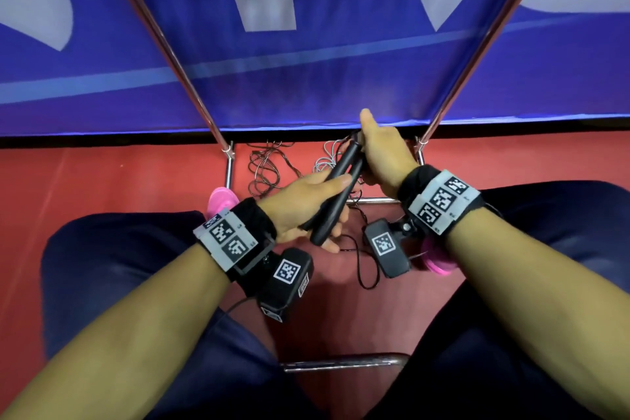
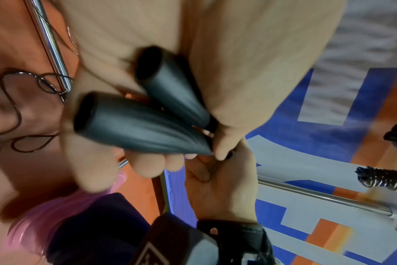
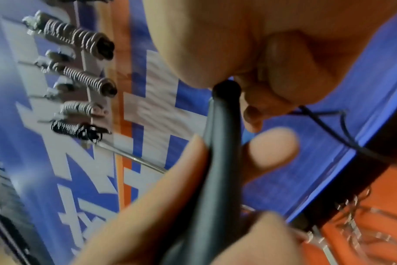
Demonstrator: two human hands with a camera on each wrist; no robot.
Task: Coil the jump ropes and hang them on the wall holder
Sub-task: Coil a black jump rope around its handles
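Two black jump rope handles point(image 1: 335, 194) lie side by side between my hands. My left hand point(image 1: 303, 204) grips their thick lower ends point(image 2: 145, 125). My right hand point(image 1: 381, 150) curls round their thin top ends point(image 3: 225, 89), thumb pointing up. The thin black rope point(image 1: 361, 266) hangs down from the handles in a loose loop point(image 3: 324, 129). On the blue wall, the holder's pegs point(image 3: 84, 78) carry several coiled ropes, one of them black point(image 3: 77, 130).
Loose brown rope point(image 1: 266, 167) and grey rope point(image 1: 327, 157) lie on the red floor by a chrome frame point(image 1: 229, 164). Slanted chrome tubes point(image 1: 184, 68) stand before the blue banner point(image 1: 341, 85). My knees and pink shoes point(image 1: 221, 199) flank the hands.
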